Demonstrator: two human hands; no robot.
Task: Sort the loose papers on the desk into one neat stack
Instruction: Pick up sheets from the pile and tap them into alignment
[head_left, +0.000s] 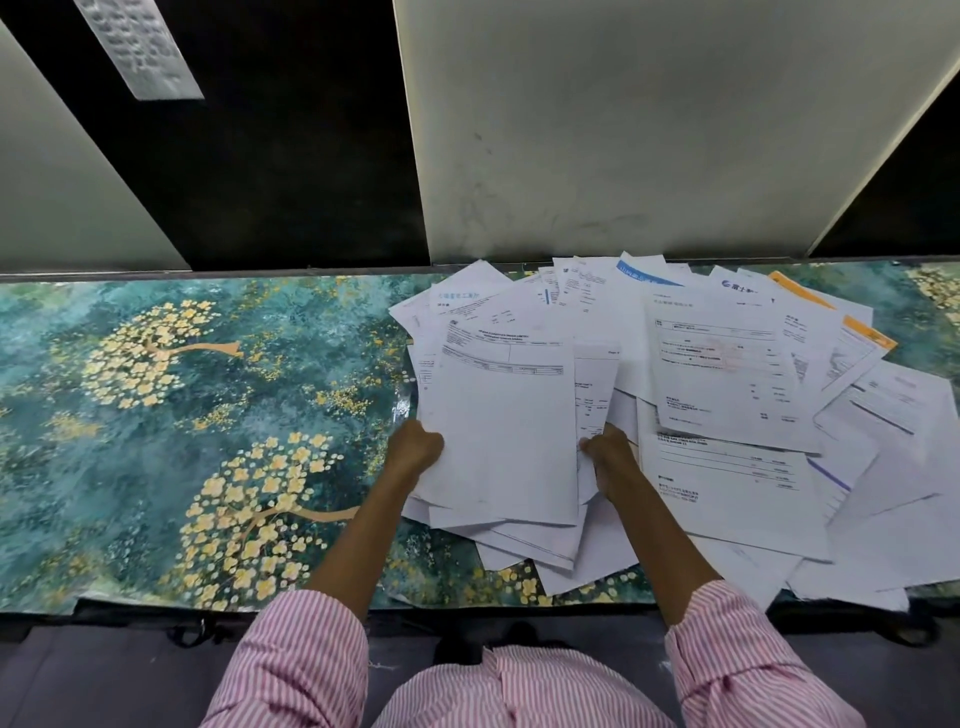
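teal cloth printed with yellow blossom trees (156, 395) covers the table (218, 525), which runs along a pale wall with dark panels (291, 156) behind it. well to the left of the grip the cloth lies bare.

left hand (414, 448) is clenched on the left edge of a small bundle of sheets (506, 431), thumb on top, the rest of its fingers hidden beneath the paper. the bundle is held between the two hands, its top sheet a printed form with a ruled header, its lower edges fanned unevenly over a few sheets lying on the table just below the grip. right hand (609, 453) is clenched on the bundle's right edge, pinching it together with a narrower sheet that sticks out behind.

to the right of the grip and beyond it the loose papers (737, 395) spread in an overlapping heap that reaches the wall; some have blue headers, and two orange-edged sheets (862, 332) show at the far right. both forearms come out of pink-and-white striped sleeves (311, 660).
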